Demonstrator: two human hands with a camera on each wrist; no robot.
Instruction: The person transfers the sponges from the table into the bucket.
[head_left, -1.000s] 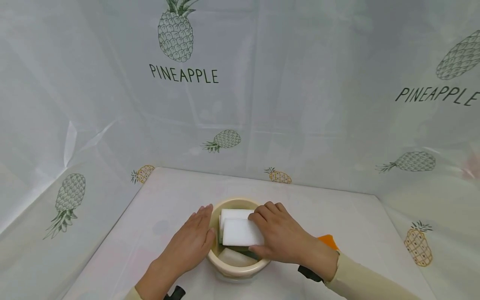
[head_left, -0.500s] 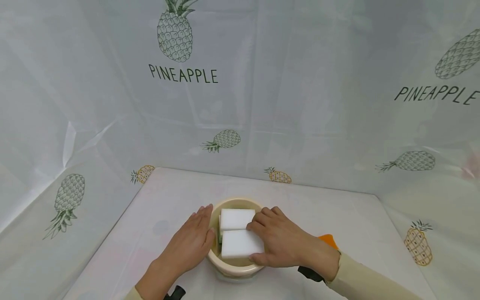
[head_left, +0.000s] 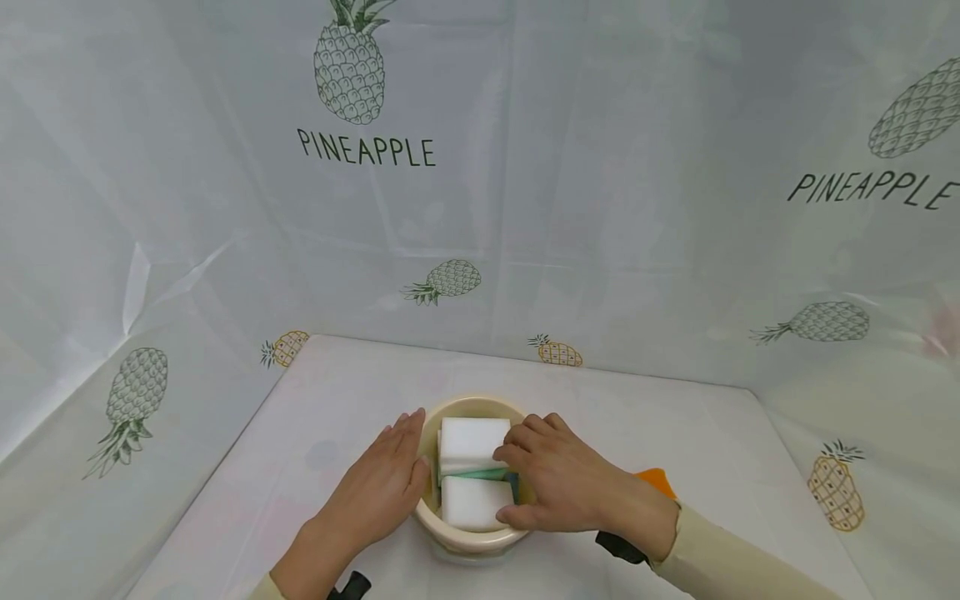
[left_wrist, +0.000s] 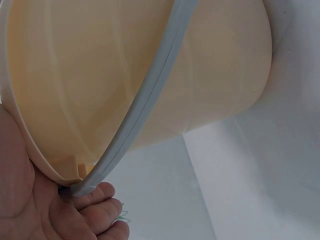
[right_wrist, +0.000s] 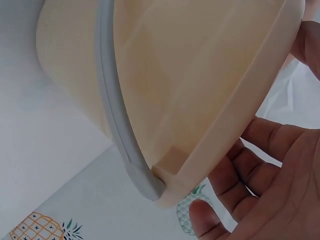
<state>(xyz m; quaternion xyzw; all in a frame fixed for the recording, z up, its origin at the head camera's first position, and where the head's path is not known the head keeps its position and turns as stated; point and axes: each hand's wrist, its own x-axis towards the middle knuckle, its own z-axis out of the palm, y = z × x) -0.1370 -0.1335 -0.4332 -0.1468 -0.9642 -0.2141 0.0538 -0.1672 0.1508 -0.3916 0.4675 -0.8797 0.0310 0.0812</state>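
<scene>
In the head view a cream bucket (head_left: 474, 543) stands on the table, with white sponge-like blocks inside. One white block (head_left: 474, 442) lies towards the back of the bucket, another white block (head_left: 474, 502) towards the front. Between them show a green piece (head_left: 483, 474) and a bit of dark blue. My left hand (head_left: 382, 483) rests against the bucket's left rim with fingers extended. Over the right rim reaches my right hand (head_left: 558, 479), fingers loosely bent; its thumb tip overlaps the front block's right edge, and contact is unclear. Both wrist views show the bucket's grey handle (left_wrist: 135, 115) hanging down.
An orange object (head_left: 657, 482) lies on the table, partly behind my right forearm. The white table (head_left: 637, 417) meets a pineapple-printed sheet (head_left: 637, 208) at the back and sides.
The front white block has moved towards the near side of the bucket, then dropped lower out of my right fingers. The green piece has come into view. My left hand stays put.
</scene>
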